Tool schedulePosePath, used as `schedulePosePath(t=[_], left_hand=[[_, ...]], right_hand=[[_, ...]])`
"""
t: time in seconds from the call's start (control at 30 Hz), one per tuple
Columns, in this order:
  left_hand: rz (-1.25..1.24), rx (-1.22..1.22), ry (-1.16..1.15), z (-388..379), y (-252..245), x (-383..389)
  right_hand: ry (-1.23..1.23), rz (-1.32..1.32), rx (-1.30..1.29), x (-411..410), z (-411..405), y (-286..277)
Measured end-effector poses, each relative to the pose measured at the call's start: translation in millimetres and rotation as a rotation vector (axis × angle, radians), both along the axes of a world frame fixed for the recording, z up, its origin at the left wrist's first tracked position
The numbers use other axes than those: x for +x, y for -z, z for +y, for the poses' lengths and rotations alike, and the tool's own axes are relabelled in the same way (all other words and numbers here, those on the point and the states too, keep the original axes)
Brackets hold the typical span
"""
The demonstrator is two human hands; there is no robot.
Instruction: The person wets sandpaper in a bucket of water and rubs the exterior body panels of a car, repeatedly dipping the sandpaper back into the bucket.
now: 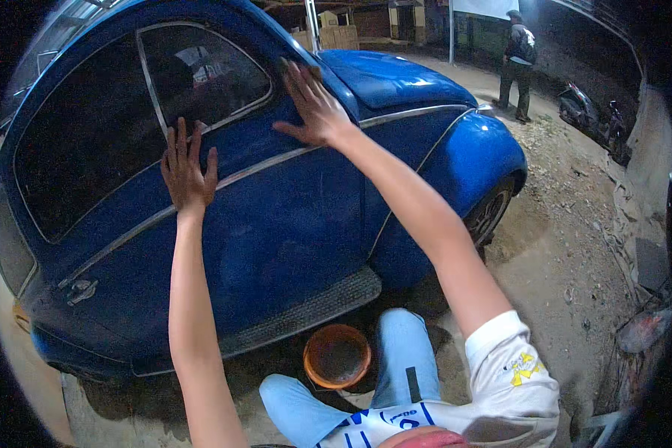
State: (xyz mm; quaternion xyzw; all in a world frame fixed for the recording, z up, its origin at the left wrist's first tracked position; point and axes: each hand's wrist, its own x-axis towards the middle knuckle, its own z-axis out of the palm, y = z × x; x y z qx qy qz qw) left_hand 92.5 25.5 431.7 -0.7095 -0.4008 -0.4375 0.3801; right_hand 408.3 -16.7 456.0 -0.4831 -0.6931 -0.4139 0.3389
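A blue rounded car [291, 218] with chrome trim fills the space before me. My left hand [189, 173] lies flat with its fingers apart on the door, its fingertips at the lower frame of the side window [213, 78]. Further right and higher, my right hand [313, 109] is spread at the body panel between the window and the hood [392, 78]. Something dark shows at its fingertips; whether it is a cloth or a sponge I cannot tell. The chrome trim strip [263, 165] runs just below both hands. The left palm is hidden against the car.
An orange basin [309, 372] stands on the ground between my knees, beside the running board [313, 308]. At the back right a person [519, 61] stands near a parked motorcycle [585, 109]. Gravel [560, 185] covers the ground right of the front wheel [490, 213].
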Motion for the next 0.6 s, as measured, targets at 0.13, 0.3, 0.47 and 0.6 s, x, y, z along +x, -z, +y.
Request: schedulePosePath(t=[0.13,0.3,0.47,0.6], left_hand=[[-0.011,-0.040,-0.031,-0.7,0.9,0.3],[-0.035,-0.034,0.020,0.4,0.9,0.4],[-0.024,-0.008,0.062,-0.5,-1.0,-0.3],[-0.016,-0.050,-0.002,2.3,-2.2,-1.2]], right_hand=[[0.063,0.175,-0.166,3.2,-35.8,44.7],[0.172,0.071,-0.117,-5.2,-23.0,16.2],[0.098,-0.029,0.102,-29.3,37.2,-67.3],[0.114,-0.023,0.141,-71.2,67.8,-151.1]])
